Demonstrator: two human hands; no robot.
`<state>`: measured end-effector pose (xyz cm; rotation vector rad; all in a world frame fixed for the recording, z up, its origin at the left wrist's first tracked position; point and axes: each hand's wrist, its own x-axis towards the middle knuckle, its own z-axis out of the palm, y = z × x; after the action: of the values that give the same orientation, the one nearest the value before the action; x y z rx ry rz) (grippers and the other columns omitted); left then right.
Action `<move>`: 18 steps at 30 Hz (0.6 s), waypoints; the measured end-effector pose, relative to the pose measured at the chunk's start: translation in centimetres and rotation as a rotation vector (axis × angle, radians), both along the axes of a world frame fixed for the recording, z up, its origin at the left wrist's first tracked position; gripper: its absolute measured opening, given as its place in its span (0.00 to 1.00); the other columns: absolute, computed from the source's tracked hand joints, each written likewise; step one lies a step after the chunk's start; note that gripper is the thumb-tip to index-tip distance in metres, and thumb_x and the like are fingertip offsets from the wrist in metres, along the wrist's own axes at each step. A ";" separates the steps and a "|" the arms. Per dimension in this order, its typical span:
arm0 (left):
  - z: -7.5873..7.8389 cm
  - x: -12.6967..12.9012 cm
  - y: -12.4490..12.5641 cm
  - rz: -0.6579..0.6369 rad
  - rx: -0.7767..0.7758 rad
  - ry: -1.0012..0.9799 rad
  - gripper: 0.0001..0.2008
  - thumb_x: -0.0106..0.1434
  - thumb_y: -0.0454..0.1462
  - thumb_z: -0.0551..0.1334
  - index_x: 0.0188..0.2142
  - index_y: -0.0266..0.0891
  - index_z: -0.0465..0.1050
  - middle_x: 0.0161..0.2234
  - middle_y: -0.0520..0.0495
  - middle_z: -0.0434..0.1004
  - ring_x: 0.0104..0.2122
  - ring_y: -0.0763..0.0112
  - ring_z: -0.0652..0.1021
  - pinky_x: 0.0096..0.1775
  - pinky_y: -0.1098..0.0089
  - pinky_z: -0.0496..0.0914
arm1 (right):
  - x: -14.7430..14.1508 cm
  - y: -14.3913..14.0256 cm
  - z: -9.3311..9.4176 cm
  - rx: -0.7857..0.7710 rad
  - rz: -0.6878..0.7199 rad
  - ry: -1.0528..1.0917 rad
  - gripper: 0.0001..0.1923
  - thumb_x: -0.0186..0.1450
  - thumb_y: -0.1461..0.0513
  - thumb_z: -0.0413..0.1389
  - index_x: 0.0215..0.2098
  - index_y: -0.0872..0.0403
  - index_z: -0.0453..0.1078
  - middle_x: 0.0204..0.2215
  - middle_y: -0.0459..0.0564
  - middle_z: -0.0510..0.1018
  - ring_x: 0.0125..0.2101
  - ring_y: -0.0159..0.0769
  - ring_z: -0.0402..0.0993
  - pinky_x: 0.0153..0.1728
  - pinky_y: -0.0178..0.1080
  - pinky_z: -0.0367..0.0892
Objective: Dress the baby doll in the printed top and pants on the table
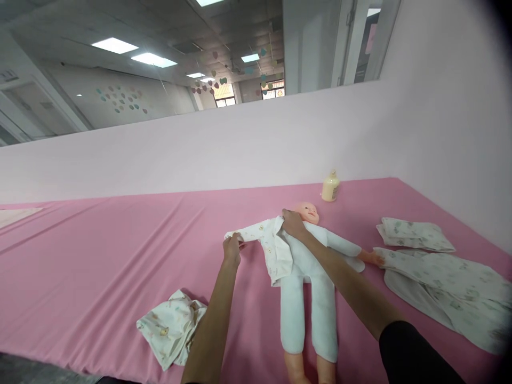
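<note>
Got a cream bottle (330, 186) standing upright by the wall (256, 144) at the far edge of my pink table cover (100, 250). Folded printed cloth (414, 234) plus a bigger spread-out garment (448, 288) off to my right, and a crumpled printed bundle (170, 328) near the front edge.

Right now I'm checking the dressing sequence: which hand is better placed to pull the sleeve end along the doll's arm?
Probably the left hand: it already pinches the sleeve end, while the right hand rests at the doll's shoulder.

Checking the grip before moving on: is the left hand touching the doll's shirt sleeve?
Touching. The head view shows the left hand pinching the sleeve end of the shirt.
</note>
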<state>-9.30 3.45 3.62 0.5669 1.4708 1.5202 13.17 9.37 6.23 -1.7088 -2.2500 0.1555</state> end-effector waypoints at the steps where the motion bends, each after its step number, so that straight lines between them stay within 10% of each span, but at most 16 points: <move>1: -0.2 0.2 -0.4 -0.013 -0.004 -0.025 0.06 0.58 0.36 0.63 0.32 0.34 0.69 0.29 0.46 0.75 0.28 0.70 0.77 0.33 0.67 0.74 | 0.0 0.0 0.0 -0.002 -0.002 -0.001 0.09 0.64 0.72 0.46 0.38 0.57 0.65 0.34 0.53 0.76 0.31 0.37 0.68 0.29 0.38 0.49; 7: -1.4 2.1 -3.3 -0.196 0.000 -0.033 0.16 0.59 0.43 0.68 0.38 0.32 0.73 0.39 0.34 0.79 0.40 0.59 0.81 0.46 0.60 0.76 | -0.2 -0.1 0.0 -0.021 0.012 -0.017 0.11 0.61 0.73 0.47 0.38 0.56 0.65 0.37 0.55 0.76 0.33 0.39 0.70 0.31 0.38 0.51; 18: -4.5 5.3 -2.6 -0.149 0.107 0.078 0.16 0.64 0.47 0.62 0.33 0.35 0.68 0.38 0.40 0.78 0.36 0.68 0.79 0.43 0.66 0.75 | -0.1 -0.3 0.0 -0.018 0.008 -0.035 0.13 0.61 0.74 0.46 0.39 0.57 0.66 0.40 0.56 0.77 0.38 0.41 0.72 0.36 0.38 0.54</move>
<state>-4.00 0.87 -0.87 0.7896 1.3788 1.4804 13.03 9.06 6.24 -1.7246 -2.2872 0.1496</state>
